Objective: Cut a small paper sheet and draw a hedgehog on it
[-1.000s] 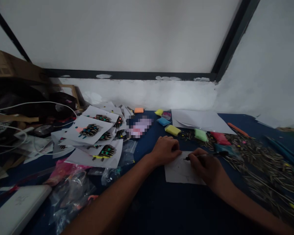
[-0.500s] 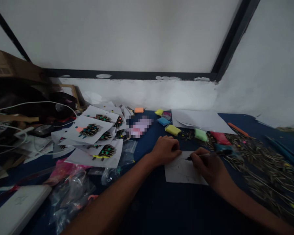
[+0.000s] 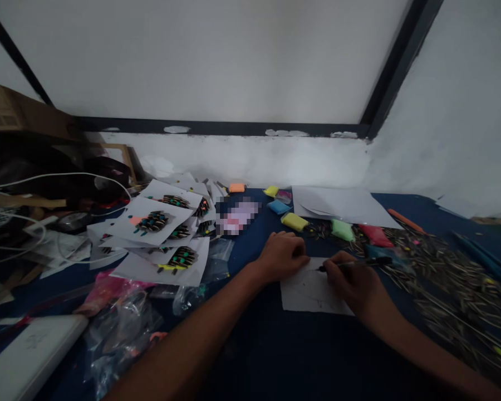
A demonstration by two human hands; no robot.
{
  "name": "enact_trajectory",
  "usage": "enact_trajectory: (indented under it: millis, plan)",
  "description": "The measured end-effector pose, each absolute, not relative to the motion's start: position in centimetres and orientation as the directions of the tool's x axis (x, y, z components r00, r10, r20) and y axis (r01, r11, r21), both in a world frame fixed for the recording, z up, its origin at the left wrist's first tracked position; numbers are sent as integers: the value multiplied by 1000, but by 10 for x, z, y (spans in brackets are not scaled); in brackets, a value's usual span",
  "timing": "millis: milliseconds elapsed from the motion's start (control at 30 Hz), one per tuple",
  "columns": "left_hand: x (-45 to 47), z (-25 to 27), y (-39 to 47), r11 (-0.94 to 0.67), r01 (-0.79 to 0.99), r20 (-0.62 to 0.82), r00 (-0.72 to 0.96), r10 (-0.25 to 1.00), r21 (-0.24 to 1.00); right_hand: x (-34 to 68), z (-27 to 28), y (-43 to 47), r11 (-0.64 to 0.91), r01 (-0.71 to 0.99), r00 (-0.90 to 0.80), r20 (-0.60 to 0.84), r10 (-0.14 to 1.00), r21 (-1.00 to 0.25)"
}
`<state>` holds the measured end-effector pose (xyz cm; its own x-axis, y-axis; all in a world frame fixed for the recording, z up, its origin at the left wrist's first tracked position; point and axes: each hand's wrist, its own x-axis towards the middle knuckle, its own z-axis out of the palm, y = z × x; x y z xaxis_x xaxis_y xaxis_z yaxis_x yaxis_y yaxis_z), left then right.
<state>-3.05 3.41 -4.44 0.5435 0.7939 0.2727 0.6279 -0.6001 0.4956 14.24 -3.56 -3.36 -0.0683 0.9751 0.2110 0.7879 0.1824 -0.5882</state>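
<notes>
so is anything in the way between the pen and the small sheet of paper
Nothing visible: the right hand holds the black pen with its tip at the small sheet. The left hand lies at the sheet's upper left corner, clear of the tip.

This looks like a craft room: the blue counter [image 3: 284, 356] holds decorated papers [image 3: 152, 223], bright little packs [image 3: 294, 222] and a heap of dark bits [image 3: 463, 287].
</notes>
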Motion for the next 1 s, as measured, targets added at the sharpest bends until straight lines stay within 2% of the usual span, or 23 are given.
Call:
enact_trajectory:
  millis: [233, 1000]
  plan:
    - [-31, -45, 34, -605, 619, 286, 542, 790, 501, 142, -33, -36, 184, 807, -60, 233, 971, -561]
    - [-31, -45, 34, -604, 626, 286, 539, 792, 492, 142, -38, -37, 171, 796, -33, 241, 970, -581]
